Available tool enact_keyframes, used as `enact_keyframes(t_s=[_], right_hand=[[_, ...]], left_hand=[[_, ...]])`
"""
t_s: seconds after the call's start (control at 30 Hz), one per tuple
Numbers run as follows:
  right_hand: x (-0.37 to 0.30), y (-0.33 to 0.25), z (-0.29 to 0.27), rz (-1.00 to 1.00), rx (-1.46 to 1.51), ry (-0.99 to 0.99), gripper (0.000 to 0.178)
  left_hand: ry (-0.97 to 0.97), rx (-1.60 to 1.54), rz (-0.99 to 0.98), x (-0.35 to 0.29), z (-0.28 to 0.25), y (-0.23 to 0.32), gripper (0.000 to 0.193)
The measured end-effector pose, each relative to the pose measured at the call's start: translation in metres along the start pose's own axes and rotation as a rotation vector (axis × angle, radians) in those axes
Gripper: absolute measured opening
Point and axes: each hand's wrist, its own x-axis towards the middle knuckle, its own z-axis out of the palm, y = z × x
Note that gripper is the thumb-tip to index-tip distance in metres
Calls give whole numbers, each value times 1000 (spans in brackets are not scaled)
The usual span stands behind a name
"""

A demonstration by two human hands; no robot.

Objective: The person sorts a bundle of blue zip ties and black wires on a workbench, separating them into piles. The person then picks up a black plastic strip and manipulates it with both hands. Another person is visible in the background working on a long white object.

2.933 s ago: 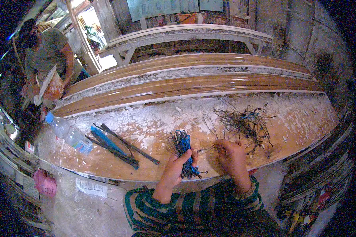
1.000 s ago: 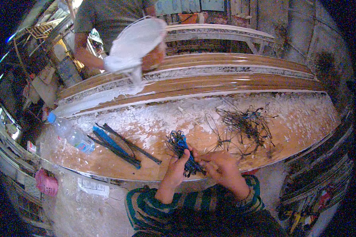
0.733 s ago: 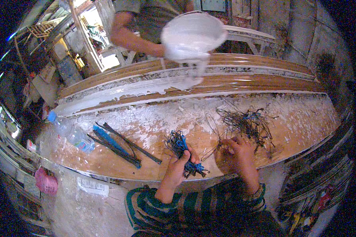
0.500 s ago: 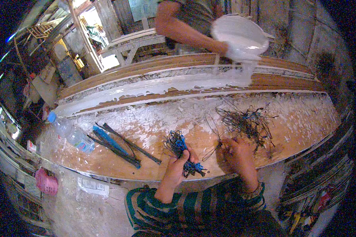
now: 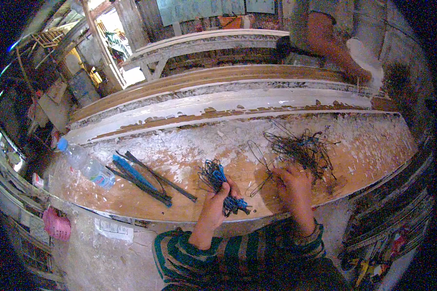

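A bundle of looped black and blue cords (image 5: 211,175) is in my left hand (image 5: 213,204), which is closed around its middle with the thumb on top. The trimmed ends stick out below the fingers. My right hand (image 5: 297,188) is closed in a pinch on a thin dark cord loop (image 5: 269,170), whose strands spread out to the left of the fingertips. Just beyond the right hand lies a tangled pile of dark and blue cords (image 5: 303,149). Both hands are over the near edge of a wooden board (image 5: 179,211) spotted with white.
Left of my hands lie dark and blue strips (image 5: 140,178) and a clear bottle (image 5: 85,164) with a blue cap. Behind the board runs a long wooden trough (image 5: 189,102) coated in wet white. At far right, a co-worker's arm (image 5: 332,46) holds a white vessel (image 5: 361,56).
The co-worker has moved to the right along the trough with the white vessel, and the white coating now reaches farther right. My hands keep nearly the same places and grips.
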Motion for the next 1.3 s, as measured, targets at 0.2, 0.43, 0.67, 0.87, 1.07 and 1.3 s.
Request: enact_keyframes(t_s=[0.2,0.43,0.67,0.87,1.07,1.3], right_hand=[[-1,-30,7,-257,236,240,32],[-16,-69,11,-242,592,79,27],[-18,-71,14,-157,687,153,24],[-17,-70,11,-94,738,89,23],[-18,-64,18,-177,728,-13,24],[-13,-56,9,-208,771,-56,20]], left_hand=[[114,10,-35,-2,3,2,21],[46,-5,-15,3,-1,-1,21],[115,3,-62,-1,-4,1,24],[96,-83,-37,-2,-6,2,23],[-43,-182,-19,0,-8,1,23],[38,-207,-54,0,-8,1,27]])
